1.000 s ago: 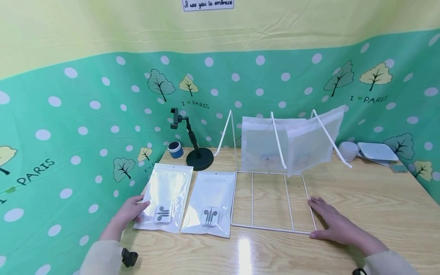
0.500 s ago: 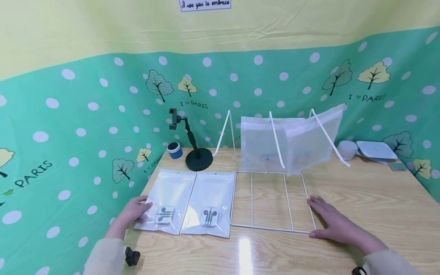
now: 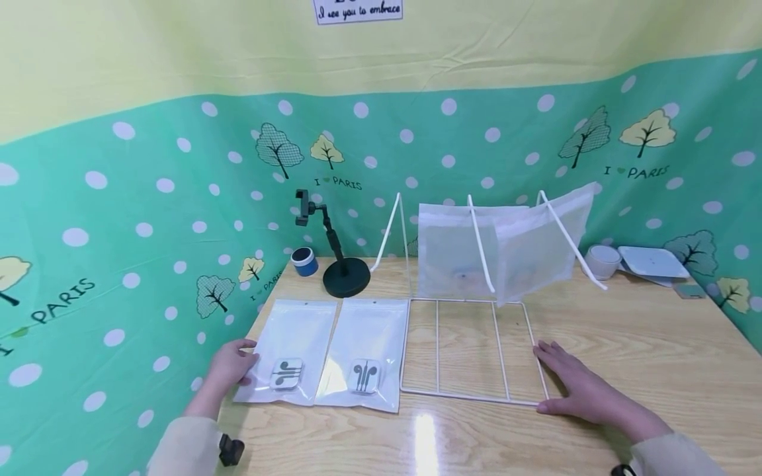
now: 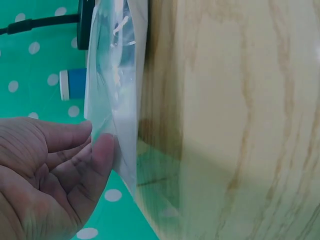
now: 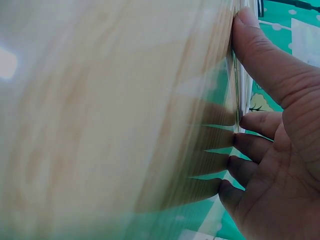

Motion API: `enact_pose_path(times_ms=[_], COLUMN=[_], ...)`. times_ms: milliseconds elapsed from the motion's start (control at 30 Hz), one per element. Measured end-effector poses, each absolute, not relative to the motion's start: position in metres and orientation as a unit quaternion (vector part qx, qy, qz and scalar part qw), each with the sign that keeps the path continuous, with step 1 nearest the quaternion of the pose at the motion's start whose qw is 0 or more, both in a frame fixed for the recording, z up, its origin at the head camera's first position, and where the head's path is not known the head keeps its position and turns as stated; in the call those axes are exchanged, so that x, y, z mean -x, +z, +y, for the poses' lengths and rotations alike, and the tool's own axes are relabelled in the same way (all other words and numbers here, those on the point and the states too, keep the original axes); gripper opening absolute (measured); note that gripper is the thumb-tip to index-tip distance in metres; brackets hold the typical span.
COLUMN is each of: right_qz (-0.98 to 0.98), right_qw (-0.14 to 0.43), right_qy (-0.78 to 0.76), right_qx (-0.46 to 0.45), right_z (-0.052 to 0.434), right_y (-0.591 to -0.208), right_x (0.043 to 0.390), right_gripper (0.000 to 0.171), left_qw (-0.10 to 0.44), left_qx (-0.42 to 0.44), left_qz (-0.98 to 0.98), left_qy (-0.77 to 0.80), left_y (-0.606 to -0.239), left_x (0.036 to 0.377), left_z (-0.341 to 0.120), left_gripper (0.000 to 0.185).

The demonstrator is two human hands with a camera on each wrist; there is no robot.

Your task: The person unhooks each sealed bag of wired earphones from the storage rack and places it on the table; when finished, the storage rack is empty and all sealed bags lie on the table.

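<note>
Two clear pouches lie side by side at the table's front left, each with a white earphone case inside. My left hand (image 3: 233,363) pinches the outer edge of the left pouch (image 3: 294,344); the left wrist view shows the thumb (image 4: 102,150) pressed on that pouch's edge (image 4: 117,100). The right pouch (image 3: 366,340) lies untouched beside it. A white wire rack (image 3: 470,396) stands to their right, with frosted bags (image 3: 452,251) leaning in its upright dividers. My right hand (image 3: 580,387) rests flat on the table at the rack's front right corner, its thumb (image 5: 260,55) against the wire.
A black phone stand (image 3: 345,276) and a small blue and white cylinder (image 3: 304,260) stand at the back left. At the back right sit a white cup (image 3: 602,261) and a white square plate (image 3: 651,260). Green dotted cloth walls the table on the left and at the back.
My left hand has turned the left pouch from a slant and laid it straight alongside the right pouch. The right hand has stayed where it was.
</note>
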State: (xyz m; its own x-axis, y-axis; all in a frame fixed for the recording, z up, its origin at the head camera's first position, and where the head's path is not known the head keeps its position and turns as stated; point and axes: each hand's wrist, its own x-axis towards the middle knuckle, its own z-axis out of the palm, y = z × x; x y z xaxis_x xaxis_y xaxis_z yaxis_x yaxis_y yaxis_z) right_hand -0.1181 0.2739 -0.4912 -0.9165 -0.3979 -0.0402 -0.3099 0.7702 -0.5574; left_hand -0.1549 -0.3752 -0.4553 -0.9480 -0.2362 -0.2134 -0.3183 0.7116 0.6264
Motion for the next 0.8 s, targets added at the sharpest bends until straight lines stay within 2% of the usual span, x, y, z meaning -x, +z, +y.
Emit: enact_pose_path(times_ms=[333, 500, 667, 800], right_qz=[0.936, 0.937, 0.936, 0.935], right_qw=[0.075, 0.077, 0.072, 0.074], right_qy=[-0.287, -0.284, -0.287, -0.289], right_qx=[0.190, 0.189, 0.192, 0.192], right_z=[0.275, 0.274, 0.273, 0.273], right_y=[-0.493, -0.493, -0.491, -0.490], right_x=[0.119, 0.119, 0.118, 0.117], right_gripper=[0.106, 0.107, 0.105, 0.104], left_qw=[0.042, 0.008, -0.045, -0.055], left_qx=[0.141, 0.129, 0.086, 0.014], left_qz=[0.932, 0.958, 0.969, 0.970], left_qy=[0.331, 0.257, 0.228, 0.238], left_y=[-0.455, -0.448, -0.437, -0.431], left_x=[0.153, 0.152, 0.155, 0.159], left_z=[-0.376, -0.372, -0.345, -0.311], left_gripper=[0.040, 0.037, 0.032, 0.031])
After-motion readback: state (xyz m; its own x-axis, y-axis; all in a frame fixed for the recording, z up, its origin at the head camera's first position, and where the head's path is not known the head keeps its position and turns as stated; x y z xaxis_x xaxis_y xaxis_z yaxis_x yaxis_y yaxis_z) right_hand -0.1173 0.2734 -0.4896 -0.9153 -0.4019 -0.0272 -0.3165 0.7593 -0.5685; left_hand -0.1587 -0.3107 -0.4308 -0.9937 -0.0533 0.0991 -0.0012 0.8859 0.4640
